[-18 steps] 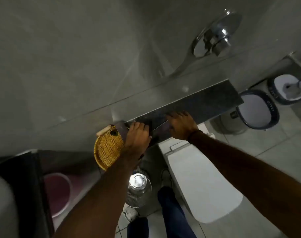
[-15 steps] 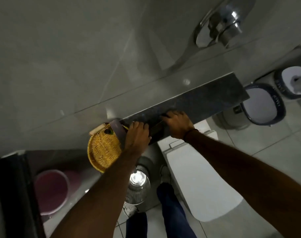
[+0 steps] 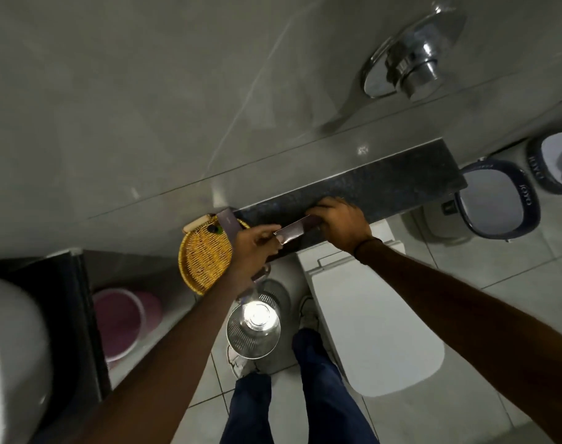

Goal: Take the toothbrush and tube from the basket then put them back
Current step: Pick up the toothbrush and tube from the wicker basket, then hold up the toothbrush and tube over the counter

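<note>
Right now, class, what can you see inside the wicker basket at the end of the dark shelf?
The wicker basket shows mostly bare weave, with a small dark item by its far rim. The left hand and a dark flat box cover its right side, so anything lying there is hidden.

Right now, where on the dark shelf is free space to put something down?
The dark shelf is bare from the right hand to its far right end. The left end is crowded: both hands, the dark box and the wicker basket.

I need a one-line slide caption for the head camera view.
Both hands, left and right, hold a dark flat box over the shelf beside a wicker basket.
</note>
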The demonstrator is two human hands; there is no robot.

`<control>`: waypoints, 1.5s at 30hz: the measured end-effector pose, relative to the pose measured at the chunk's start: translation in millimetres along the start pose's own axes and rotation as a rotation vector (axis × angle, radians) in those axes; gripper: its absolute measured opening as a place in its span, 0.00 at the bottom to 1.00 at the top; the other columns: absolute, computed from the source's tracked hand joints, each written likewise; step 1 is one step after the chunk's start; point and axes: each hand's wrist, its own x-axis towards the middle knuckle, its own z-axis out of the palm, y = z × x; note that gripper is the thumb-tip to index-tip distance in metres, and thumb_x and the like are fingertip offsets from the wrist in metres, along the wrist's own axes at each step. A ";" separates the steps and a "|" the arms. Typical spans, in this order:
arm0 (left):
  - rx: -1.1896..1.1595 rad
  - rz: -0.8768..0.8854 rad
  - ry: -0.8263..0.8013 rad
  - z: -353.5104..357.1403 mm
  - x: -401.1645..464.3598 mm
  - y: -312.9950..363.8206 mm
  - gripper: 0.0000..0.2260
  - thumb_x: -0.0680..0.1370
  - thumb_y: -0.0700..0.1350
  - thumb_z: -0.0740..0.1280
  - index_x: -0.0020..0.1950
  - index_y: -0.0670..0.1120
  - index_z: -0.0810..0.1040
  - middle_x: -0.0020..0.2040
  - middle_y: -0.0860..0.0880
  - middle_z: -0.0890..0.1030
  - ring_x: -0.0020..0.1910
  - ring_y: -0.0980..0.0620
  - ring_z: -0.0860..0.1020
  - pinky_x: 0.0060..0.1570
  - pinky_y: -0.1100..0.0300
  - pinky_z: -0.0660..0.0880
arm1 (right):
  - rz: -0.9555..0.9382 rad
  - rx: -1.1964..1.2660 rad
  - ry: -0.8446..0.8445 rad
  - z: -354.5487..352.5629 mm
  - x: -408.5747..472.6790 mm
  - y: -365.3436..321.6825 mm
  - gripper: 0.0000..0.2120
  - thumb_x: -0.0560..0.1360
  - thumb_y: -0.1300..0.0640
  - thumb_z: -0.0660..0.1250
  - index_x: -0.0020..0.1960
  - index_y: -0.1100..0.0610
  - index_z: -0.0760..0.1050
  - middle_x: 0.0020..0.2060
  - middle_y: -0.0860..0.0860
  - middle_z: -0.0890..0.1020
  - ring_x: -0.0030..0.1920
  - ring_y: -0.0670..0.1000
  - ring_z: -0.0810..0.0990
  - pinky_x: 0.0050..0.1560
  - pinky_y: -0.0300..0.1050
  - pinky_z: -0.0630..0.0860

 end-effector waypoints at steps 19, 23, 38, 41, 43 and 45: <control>-0.617 0.018 0.059 -152.9 -167.0 36.7 0.15 0.76 0.36 0.74 0.62 0.38 0.82 0.48 0.41 0.89 0.45 0.47 0.88 0.40 0.65 0.84 | 0.563 1.699 0.028 -57.2 -68.0 -241.9 0.12 0.75 0.57 0.73 0.52 0.64 0.78 0.42 0.59 0.83 0.34 0.50 0.84 0.31 0.40 0.83; -0.733 0.037 0.080 -177.4 -169.6 46.8 0.12 0.78 0.31 0.68 0.60 0.39 0.83 0.48 0.41 0.89 0.48 0.44 0.88 0.40 0.64 0.84 | 0.488 1.695 0.031 -85.2 -67.0 -266.6 0.16 0.76 0.56 0.71 0.59 0.65 0.76 0.42 0.57 0.83 0.39 0.52 0.84 0.37 0.41 0.84; -1.319 -0.289 0.102 -171.8 -170.4 62.7 0.14 0.82 0.46 0.62 0.63 0.39 0.73 0.50 0.39 0.76 0.42 0.48 0.75 0.43 0.60 0.78 | -0.018 0.725 0.617 -119.3 -100.5 -351.8 0.15 0.72 0.52 0.75 0.51 0.59 0.75 0.41 0.48 0.84 0.35 0.42 0.82 0.36 0.32 0.80; -1.233 -0.341 0.135 -172.7 -167.9 57.8 0.13 0.82 0.47 0.64 0.61 0.39 0.73 0.41 0.43 0.74 0.34 0.53 0.72 0.23 0.66 0.76 | -0.005 0.746 0.629 -119.5 -99.1 -347.1 0.16 0.72 0.52 0.75 0.52 0.60 0.75 0.43 0.52 0.86 0.35 0.44 0.82 0.37 0.39 0.82; -1.103 -0.372 0.197 -175.1 -161.9 52.8 0.15 0.83 0.50 0.63 0.62 0.40 0.76 0.38 0.45 0.74 0.30 0.55 0.68 0.18 0.67 0.70 | 0.016 0.826 0.661 -126.8 -95.3 -339.0 0.16 0.73 0.51 0.73 0.54 0.59 0.75 0.45 0.54 0.85 0.37 0.42 0.82 0.37 0.40 0.82; -0.994 -0.401 0.291 -180.3 -156.1 43.4 0.18 0.82 0.53 0.63 0.62 0.39 0.78 0.37 0.46 0.73 0.29 0.55 0.67 0.20 0.65 0.67 | 0.052 0.867 0.745 -137.8 -90.0 -326.4 0.17 0.75 0.50 0.71 0.58 0.58 0.74 0.49 0.55 0.84 0.41 0.43 0.84 0.41 0.40 0.84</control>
